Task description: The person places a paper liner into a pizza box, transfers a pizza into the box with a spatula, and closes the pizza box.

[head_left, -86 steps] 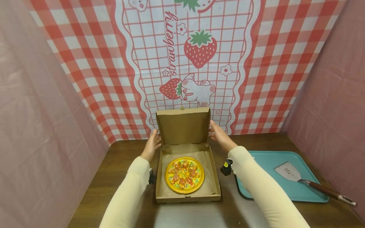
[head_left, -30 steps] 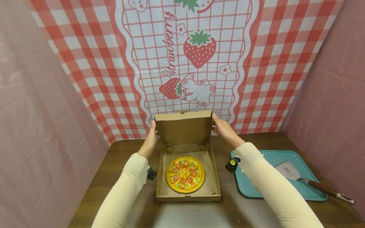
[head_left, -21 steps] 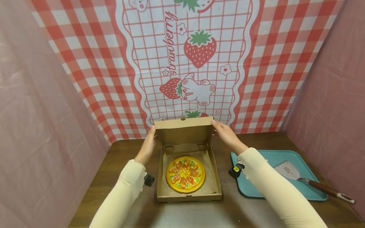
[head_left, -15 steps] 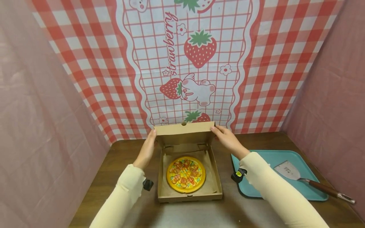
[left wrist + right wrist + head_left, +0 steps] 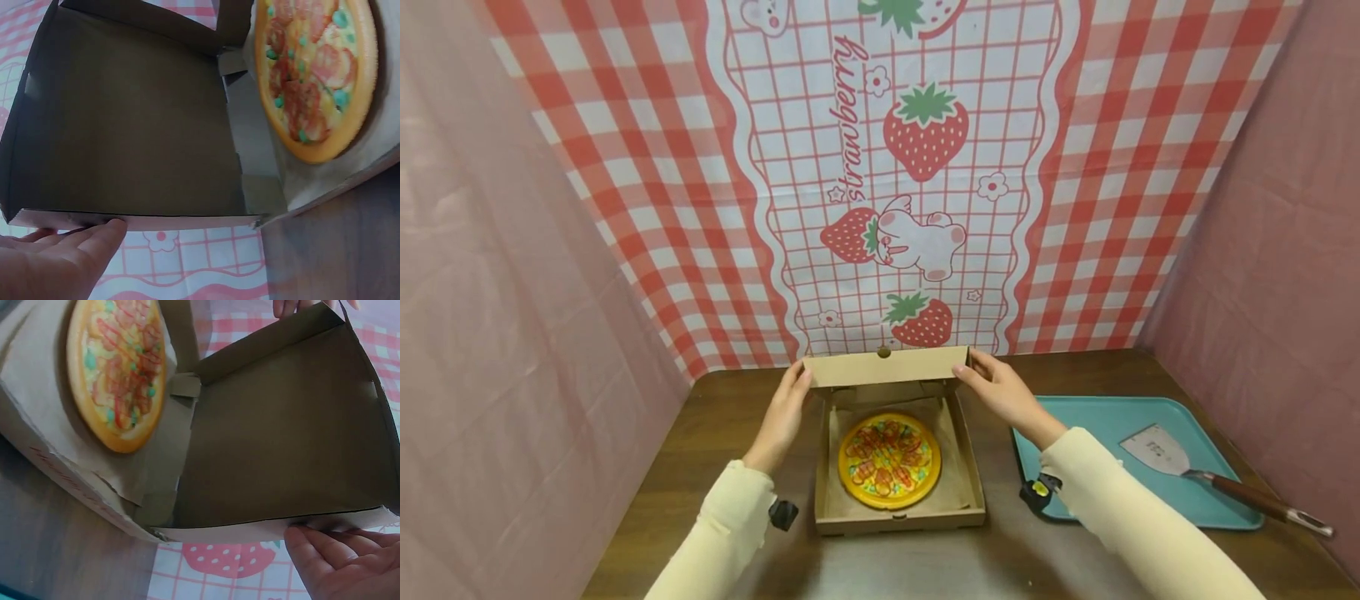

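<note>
A cardboard pizza box [image 5: 898,523] sits in the middle of the table, its lid [image 5: 883,367] raised and tilted forward over the back. Inside, on brown paper [image 5: 958,475], lies a round pizza [image 5: 889,460] with a thick golden crust. My left hand [image 5: 781,417] holds the lid's left front corner, thumb at the edge. At the opposite corner, my right hand [image 5: 1006,398] grips the lid, its thumb over the front flap and the other fingers behind. Both wrist views show the fingers against the lid's outer side walls, below the dark inner face [image 5: 281,437].
To the right of the box lies a teal tray [image 5: 1165,504] with a spatula [image 5: 1157,450] on it, its brown handle reaching past the tray's edge. A checked strawberry cloth [image 5: 925,133] hangs behind the table [image 5: 662,483], and pink cloth [image 5: 1262,275] hangs at both sides.
Both hands have tipped the lid forward and down from nearly upright, showing more of its front flap. The right thumb has come onto that flap. Pizza, tray and spatula stay put.
</note>
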Motion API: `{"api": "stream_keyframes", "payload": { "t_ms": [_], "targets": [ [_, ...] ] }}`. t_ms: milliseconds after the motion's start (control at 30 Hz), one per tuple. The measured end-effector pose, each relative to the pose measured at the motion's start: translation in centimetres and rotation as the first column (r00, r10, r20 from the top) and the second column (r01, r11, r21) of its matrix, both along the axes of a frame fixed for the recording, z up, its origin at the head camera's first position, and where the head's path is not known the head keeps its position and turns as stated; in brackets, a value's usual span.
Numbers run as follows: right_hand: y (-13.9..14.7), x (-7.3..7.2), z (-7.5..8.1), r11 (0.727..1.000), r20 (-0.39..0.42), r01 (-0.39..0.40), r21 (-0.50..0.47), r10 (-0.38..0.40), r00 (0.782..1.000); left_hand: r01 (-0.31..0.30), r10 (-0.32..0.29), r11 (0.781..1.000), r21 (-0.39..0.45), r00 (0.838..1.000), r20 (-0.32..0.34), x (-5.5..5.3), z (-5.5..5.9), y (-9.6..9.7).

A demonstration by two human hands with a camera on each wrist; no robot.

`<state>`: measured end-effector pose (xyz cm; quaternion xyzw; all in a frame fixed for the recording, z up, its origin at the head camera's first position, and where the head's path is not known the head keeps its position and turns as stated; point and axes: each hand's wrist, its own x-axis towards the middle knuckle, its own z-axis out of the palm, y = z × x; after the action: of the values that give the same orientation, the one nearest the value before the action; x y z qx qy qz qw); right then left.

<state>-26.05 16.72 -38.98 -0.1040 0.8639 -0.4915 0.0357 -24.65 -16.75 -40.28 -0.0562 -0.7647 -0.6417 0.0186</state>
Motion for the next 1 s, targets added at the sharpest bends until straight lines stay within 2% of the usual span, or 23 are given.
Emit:
{"api": "stream_keyframes", "payload": {
  "t_ms": [200, 400, 533, 733, 1000],
  "targets": [
    [0.0, 0.8, -0.7, 0.999, -0.016, -0.006, -0.038, 0.005, 1.000, -0.010, 0.010, 1.000, -0.004, 1.000, -0.008, 0.4, -0.9, -0.2],
    [-0.1, 1.5, -1.7, 0.998, -0.044, 0.000, -0.061, -0.002, 0.999, -0.002, 0.003, 1.000, 0.013, 0.998, -0.061, 0.6, -1.7, -0.3],
    [-0.2, 2.0, -2.3, 0.997, -0.077, -0.016, -0.081, 0.010, 0.997, 0.004, -0.004, 1.000, 0.000, 0.997, -0.074, 0.9, -2.3, -0.6],
    [0.0, 2.5, -3.1, 0.995, -0.125, -0.040, -0.090, 0.029, 0.992, 0.023, -0.023, 1.000, 0.002, 0.996, -0.087, 1.5, -3.2, -0.7],
    [0.1, 3.1, -3.9, 0.994, -0.141, -0.048, -0.103, 0.033, 0.989, 0.035, -0.039, 0.999, -0.032, 0.992, -0.116, 2.4, -4.0, -0.7]
  ]
}}
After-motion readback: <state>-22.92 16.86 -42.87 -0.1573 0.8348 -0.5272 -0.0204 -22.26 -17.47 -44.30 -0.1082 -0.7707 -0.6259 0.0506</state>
